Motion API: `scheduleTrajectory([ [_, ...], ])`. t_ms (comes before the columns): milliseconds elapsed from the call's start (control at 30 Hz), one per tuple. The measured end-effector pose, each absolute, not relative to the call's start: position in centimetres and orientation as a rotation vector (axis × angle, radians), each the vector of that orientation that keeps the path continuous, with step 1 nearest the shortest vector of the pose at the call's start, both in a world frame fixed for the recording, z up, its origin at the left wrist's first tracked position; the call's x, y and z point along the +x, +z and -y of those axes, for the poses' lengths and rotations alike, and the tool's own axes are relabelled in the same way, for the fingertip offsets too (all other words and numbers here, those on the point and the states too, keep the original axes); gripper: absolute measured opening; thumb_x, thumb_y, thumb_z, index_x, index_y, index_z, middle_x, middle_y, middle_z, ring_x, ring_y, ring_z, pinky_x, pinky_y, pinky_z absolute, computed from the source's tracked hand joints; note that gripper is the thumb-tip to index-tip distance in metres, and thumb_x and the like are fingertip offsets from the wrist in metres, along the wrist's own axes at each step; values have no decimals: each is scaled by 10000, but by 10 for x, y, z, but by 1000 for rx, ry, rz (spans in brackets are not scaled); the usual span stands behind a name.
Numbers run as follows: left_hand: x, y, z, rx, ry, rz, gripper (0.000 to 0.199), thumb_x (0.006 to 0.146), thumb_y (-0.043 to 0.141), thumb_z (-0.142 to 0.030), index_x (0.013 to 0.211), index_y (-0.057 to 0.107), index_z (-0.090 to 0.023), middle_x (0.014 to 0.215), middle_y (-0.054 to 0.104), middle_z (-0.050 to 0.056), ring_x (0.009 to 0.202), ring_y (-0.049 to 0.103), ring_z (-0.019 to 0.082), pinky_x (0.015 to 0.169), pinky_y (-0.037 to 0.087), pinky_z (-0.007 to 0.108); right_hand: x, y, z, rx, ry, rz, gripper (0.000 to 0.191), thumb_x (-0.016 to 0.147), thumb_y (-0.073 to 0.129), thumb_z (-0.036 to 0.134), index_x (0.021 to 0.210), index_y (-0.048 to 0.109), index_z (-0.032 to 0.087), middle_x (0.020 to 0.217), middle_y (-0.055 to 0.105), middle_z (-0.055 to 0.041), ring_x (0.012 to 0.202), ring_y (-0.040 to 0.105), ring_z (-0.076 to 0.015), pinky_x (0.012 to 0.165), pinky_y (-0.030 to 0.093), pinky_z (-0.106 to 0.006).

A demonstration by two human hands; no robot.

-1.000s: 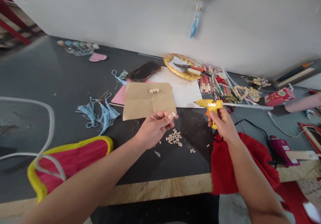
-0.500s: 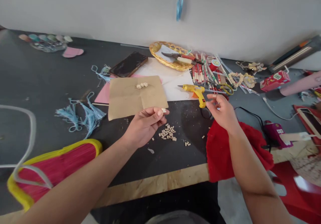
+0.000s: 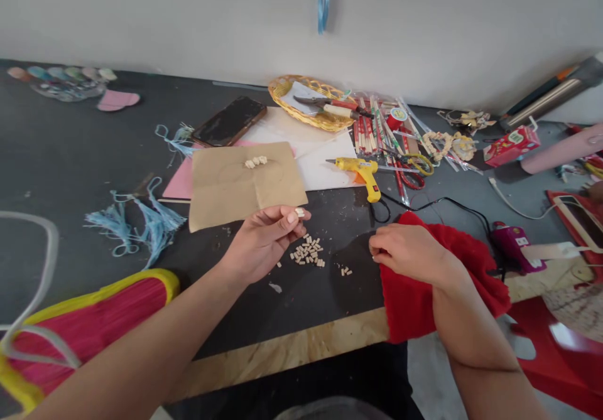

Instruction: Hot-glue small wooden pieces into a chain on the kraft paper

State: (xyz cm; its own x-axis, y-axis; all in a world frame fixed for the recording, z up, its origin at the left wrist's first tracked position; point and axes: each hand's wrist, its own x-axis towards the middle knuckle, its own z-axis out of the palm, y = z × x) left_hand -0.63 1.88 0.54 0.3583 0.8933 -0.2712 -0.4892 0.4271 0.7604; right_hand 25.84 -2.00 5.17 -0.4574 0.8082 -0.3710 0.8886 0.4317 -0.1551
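Observation:
My left hand [image 3: 266, 238] pinches a small pale wooden piece [image 3: 299, 211] between thumb and fingers, above the near edge of a brown paper sheet [image 3: 226, 188]. On that sheet lies a cluster of similar pieces [image 3: 255, 162]. Just past my left fingertips is a loose pile of wooden pieces [image 3: 308, 250], with a few more pieces [image 3: 346, 271] to its right. My right hand [image 3: 409, 250] is low over a red cloth [image 3: 409, 313], its fingers curled together at the cloth's left edge. Whatever may be between those fingers is hidden.
A yellow glue gun [image 3: 360, 172] lies behind my right hand, its black cord running right. Farther back are a wicker basket [image 3: 277, 87] with tools, wrapped chopsticks [image 3: 365, 134] and a phone [image 3: 230, 120]. Blue tassels [image 3: 157, 219] and a pink-and-yellow piece [image 3: 103, 326] lie left.
My right hand has dropped from beside the glue gun to the red cloth's edge, its fingers curling in. The left keeps its pinch. The whole view has shifted slightly.

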Motion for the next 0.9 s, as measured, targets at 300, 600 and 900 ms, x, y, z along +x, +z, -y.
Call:
scheduleTrajectory([
  [300,1,12,-6,705,837,-761,213,637,846,-312,748,765,-149,790,702,36,623,561,82,600,447,199,231,41,14,1970,-937,-3230,55,886,615,238,849,620,197,838,658,-29,771,622,-137,665,486,-246],
  [600,3,8,-1,881,752,-700,178,728,780,-314,770,742,-145,796,661,36,742,553,130,683,414,247,194,23,28,1785,-946,-3566,34,850,655,161,849,649,195,785,673,-30,734,650,-133,673,552,-253],
  [900,4,8,0,940,737,-709,166,730,772,-295,760,740,-136,785,644,33,717,529,122,659,410,241,193,23,26,1788,-858,-3563,19,849,660,173,837,661,187,767,676,-32,713,657,-131,662,564,-239],
])
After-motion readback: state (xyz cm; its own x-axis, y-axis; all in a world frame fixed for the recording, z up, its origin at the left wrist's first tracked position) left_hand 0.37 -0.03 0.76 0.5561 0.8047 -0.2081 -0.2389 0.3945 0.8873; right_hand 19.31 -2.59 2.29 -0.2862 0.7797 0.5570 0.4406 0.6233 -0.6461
